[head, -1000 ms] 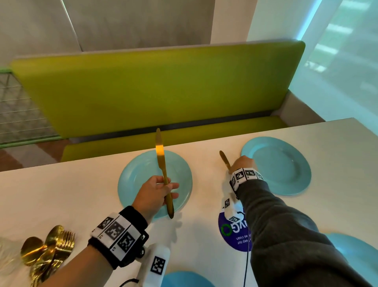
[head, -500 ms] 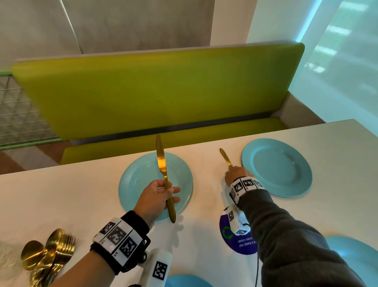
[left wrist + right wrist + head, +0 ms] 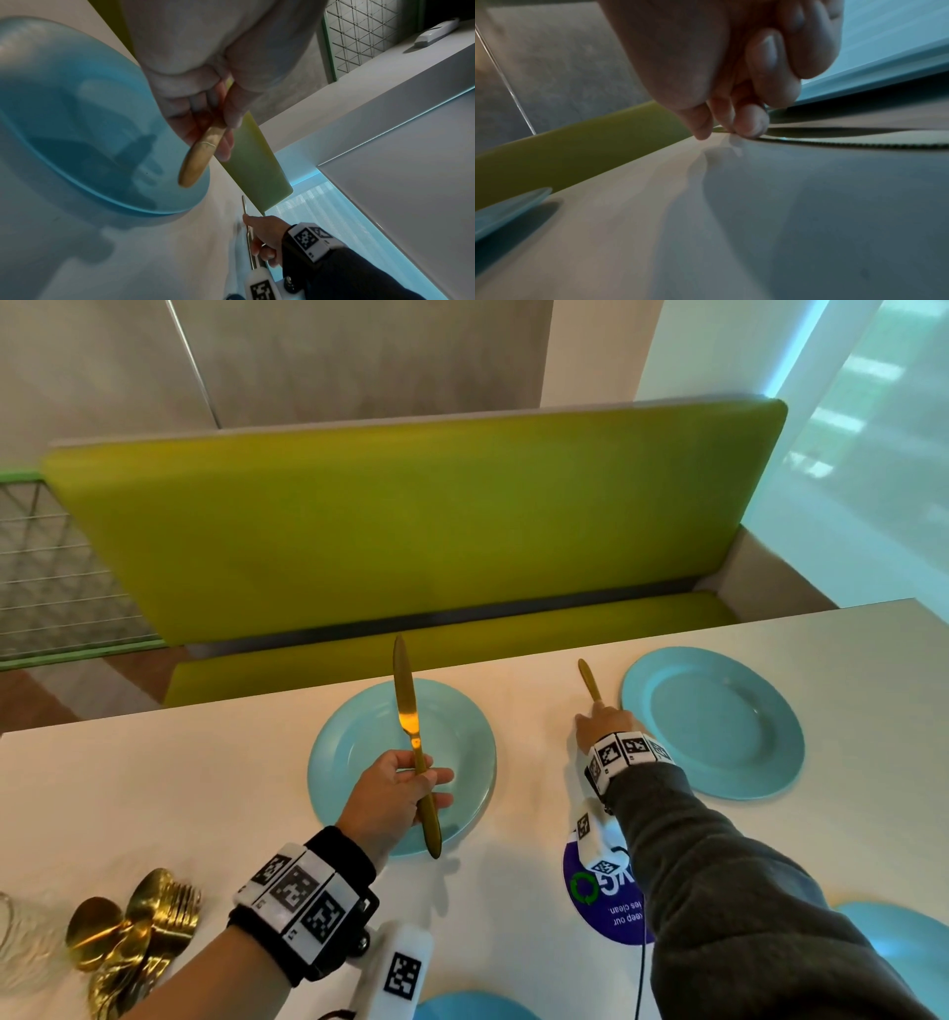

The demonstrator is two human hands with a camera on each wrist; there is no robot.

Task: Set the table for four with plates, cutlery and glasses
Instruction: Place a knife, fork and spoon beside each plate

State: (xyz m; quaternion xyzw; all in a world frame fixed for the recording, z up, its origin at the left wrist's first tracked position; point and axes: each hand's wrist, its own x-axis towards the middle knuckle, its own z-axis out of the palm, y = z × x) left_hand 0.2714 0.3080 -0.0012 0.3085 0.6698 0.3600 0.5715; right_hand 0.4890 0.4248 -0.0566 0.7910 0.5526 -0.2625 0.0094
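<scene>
My left hand (image 3: pixel 405 793) grips a gold knife (image 3: pixel 411 737) by its handle (image 3: pixel 197 158) and holds it in the air, blade pointing away, over the far left blue plate (image 3: pixel 354 752). My right hand (image 3: pixel 603 724) pinches a second gold knife (image 3: pixel 589 683) that lies low on the white table (image 3: pixel 205 788), just left of the far right blue plate (image 3: pixel 719 726). In the right wrist view the fingertips (image 3: pixel 749 121) pinch this knife and its serrated blade (image 3: pixel 859 143) runs flat along the tabletop. Its handle end points toward the bench.
A pile of gold spoons and forks (image 3: pixel 133 932) lies at the near left beside a glass (image 3: pixel 5 916). Two more blue plates (image 3: pixel 472 1006) (image 3: pixel 909 947) sit at the near edge. A round purple sticker (image 3: pixel 606 901) marks the table. A green bench (image 3: pixel 411 521) stands behind the table.
My right hand has drawn slightly back toward me with its knife, off the rim of the far right plate. The left hand keeps its knife almost still over the left plate.
</scene>
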